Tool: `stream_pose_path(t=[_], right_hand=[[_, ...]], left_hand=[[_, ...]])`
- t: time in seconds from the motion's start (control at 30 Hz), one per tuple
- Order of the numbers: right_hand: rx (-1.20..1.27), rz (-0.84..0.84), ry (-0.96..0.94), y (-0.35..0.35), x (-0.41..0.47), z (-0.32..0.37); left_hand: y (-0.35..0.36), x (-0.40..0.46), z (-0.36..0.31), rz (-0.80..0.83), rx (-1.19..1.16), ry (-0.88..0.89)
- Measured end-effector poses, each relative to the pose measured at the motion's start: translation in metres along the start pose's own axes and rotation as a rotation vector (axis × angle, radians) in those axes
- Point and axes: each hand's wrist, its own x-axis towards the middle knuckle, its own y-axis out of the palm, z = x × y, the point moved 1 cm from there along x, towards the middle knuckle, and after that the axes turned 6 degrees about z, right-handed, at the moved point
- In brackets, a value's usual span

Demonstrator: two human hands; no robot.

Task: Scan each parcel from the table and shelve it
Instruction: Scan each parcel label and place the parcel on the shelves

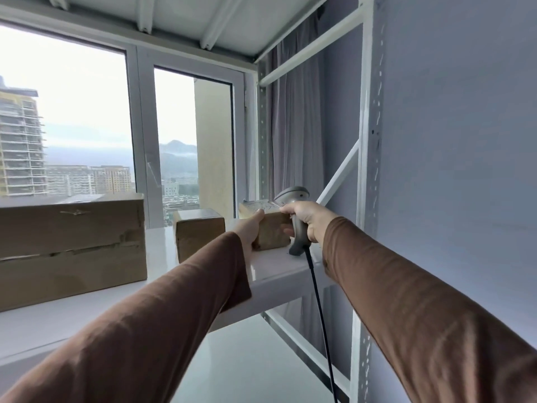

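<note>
The small brown cardboard parcel with a crinkled white label on top [270,228] sits at the right end of the white metal shelf board [162,251], close to the upright white slotted rack post [366,170]. The person's left hand [252,228] grips the parcel's left side, thumb over the top edge and fingers wrapped round the far face, one fingertip showing at its right edge. The right hand [305,219] is curled round the handle of a grey pistol-shaped barcode scanner [293,222], whose black cable [319,309] hangs down past the shelf edge; the scanner touches or nearly touches the parcel's right side. Judging by its size and the one-handed hold, the parcel is probably light and fairly stiff, though the creased wrapping may slip a little. Opposite side faces look like the safest place to hold. A similar small brown box [200,232] and a large taped brown carton [72,251] stand further left on the same shelf.
</note>
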Motion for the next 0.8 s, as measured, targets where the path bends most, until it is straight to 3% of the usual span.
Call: stream_pose_path(t=[0.2,0.43,0.5,0.6,0.7,0.8], right_hand=[[-0.034,0.045,0.035,0.005,0.002,0.002],[-0.014,-0.036,-0.049,-0.001,-0.014,0.006],[-0.003,-0.056,-0.081,-0.006,-0.024,0.006],[0.034,-0.102,-0.148,-0.017,-0.046,0.003],[0.016,-0.197,-0.245,-0.036,-0.077,-0.004],[-0.022,-0.321,-0.330,-0.063,-0.119,-0.018]], left_hand=[[0.002,0.008,-0.003,-0.014,0.070,-0.006],[0.002,0.010,-0.003,-0.037,0.122,-0.009],[0.000,0.007,-0.005,-0.124,0.223,0.084],[0.009,-0.007,-0.010,-0.190,0.331,0.356],[0.034,-0.033,-0.008,-0.091,0.336,0.542],[0.068,-0.058,0.009,0.029,0.283,0.601]])
